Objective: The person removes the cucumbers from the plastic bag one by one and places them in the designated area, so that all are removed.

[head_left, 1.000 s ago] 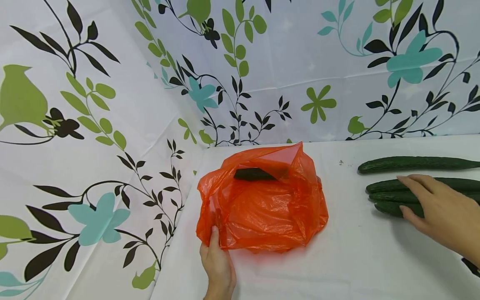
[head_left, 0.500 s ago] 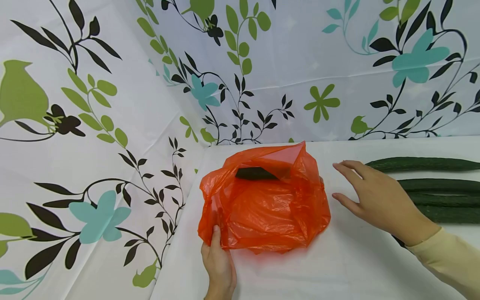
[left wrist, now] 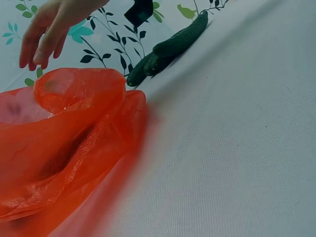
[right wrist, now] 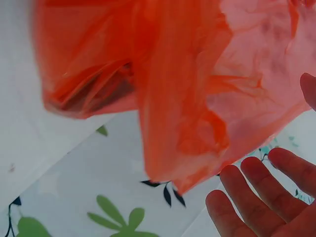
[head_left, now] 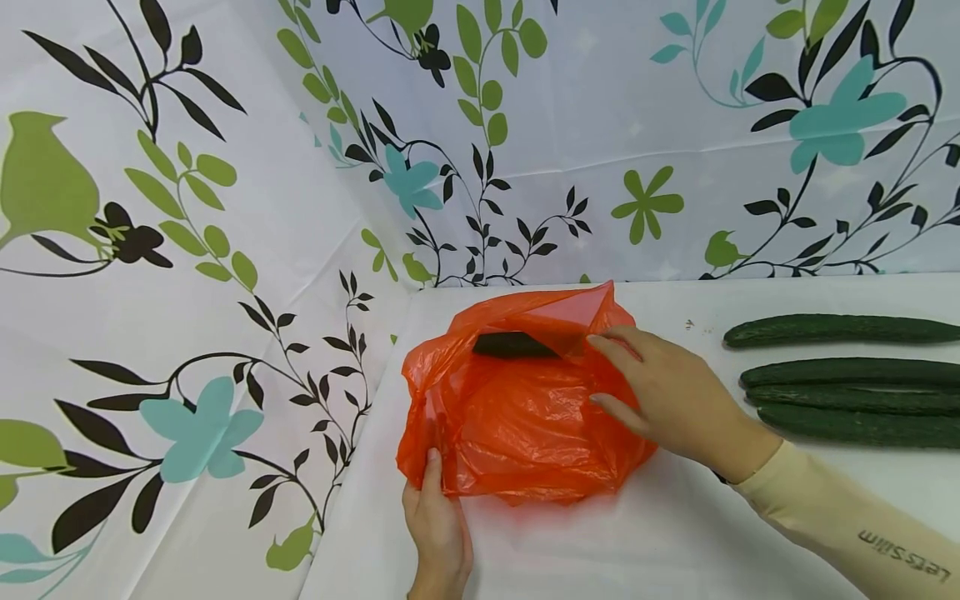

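An orange plastic bag lies on the white table with its mouth open toward me. Inside it, part of a dark green cucumber shows through the opening. My left hand grips the bag's near left edge, thumb on top and the other fingers hidden beneath. At the bag's right side is my right hand, fingers spread and nothing held; in the head view it overlaps the rim. The right wrist view shows its fingers apart, close to the orange plastic.
To the right lie three cucumbers side by side, with a single cucumber behind them. A leaf-patterned cloth hangs along the back and left of the table.
My right hand has come left from over the cucumbers to the bag's right side, carrying nothing. The left hand has stayed at the bag's edge.
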Motion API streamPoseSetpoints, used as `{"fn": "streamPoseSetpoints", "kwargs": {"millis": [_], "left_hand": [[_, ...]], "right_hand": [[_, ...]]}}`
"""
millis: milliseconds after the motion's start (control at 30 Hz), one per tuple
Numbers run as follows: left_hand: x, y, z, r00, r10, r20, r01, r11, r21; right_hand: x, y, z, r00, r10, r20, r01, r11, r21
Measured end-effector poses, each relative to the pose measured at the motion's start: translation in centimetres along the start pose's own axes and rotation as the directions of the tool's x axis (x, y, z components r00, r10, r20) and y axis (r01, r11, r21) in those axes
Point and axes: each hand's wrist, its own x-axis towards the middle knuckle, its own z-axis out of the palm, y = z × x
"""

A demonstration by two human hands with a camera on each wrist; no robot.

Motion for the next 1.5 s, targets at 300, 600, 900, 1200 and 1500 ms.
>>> {"fn": "streamPoseSetpoints", "kwargs": {"millis": [300,600,900,1200,1500], "left_hand": [[0.0,-0.1,-0.2,1.000,-0.017,-0.006,0.017,1.000,0.004],[0.1,-0.1,-0.4,1.000,-0.024,0.002,0.024,1.000,-0.001],[0.1,0.0,-0.5,0.999,-0.052,-0.004,0.052,0.999,0.015],[0.1,0.0,-0.5,0.999,-0.041,0.005,0.041,0.999,0.019],[-0.1,0.0,-0.1,0.999,-0.038,0.016,0.037,0.999,0.031]], "right_hand": [[2.0,-2.3,1.5,0.984,0.069,0.165,-0.102,0.973,0.205],[4.4,-3.1,3.1,0.970,0.095,0.225,-0.169,0.927,0.336],[6.6,-2.7,5.5,0.952,0.122,0.279,-0.226,0.899,0.375],[9.2,-2.6,8.0,0.874,0.105,0.474,-0.237,0.945,0.227],[10.8,-2.3,9.8,0.865,0.103,0.491,-0.187,0.975,0.124]]}}
